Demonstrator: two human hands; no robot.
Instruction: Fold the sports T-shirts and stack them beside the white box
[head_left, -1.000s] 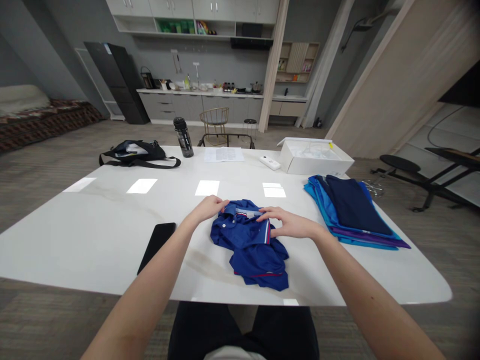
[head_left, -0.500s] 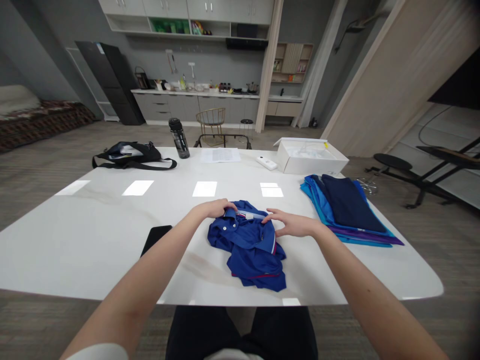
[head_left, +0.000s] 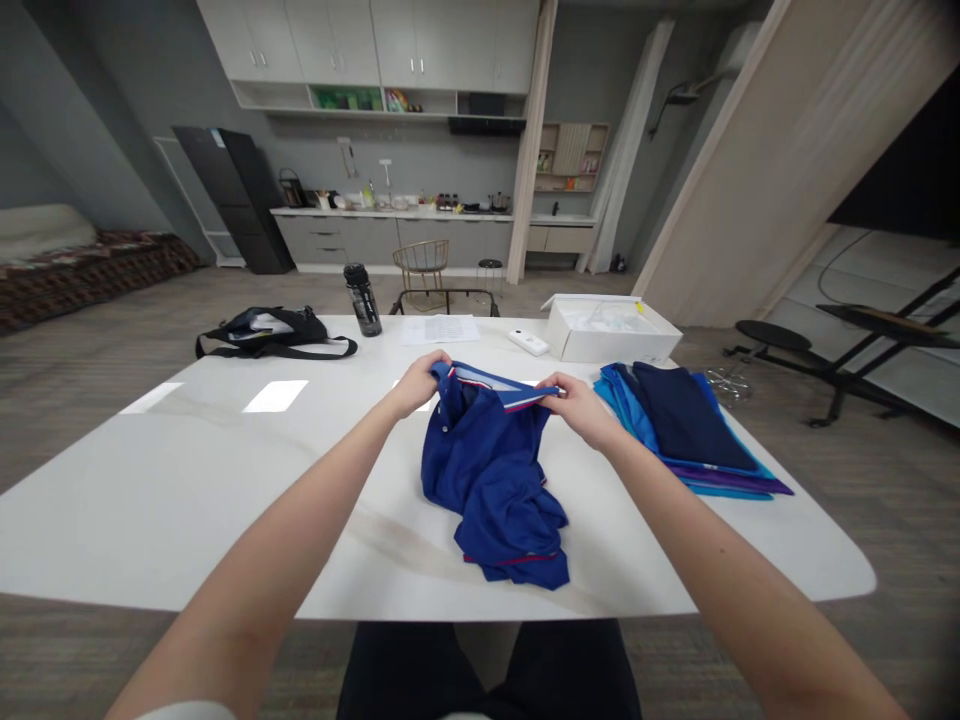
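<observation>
A blue polo shirt [head_left: 491, 465] hangs partly lifted between my two hands, its collar stretched in a line with white and red trim. My left hand [head_left: 421, 385] pinches the left end of the collar, near the buttons. At the collar's other end, my right hand [head_left: 576, 408] has its fingers closed on the fabric. The lower part of the shirt lies crumpled on the white table [head_left: 187, 500], with a red stripe showing near its bottom edge.
To the right lies a stack of folded clothes [head_left: 694, 420], dark navy on top. Behind it stands an open white box [head_left: 611, 335] beside a white device [head_left: 529, 343]. Papers [head_left: 440, 329], a black bottle [head_left: 363, 300] and a black bag [head_left: 274, 332] sit along the far edge.
Both hands have moved up and away from me, raising the shirt's collar off the table and pulling it taut. My right hand has closed on the collar. The view has tilted up slightly.
</observation>
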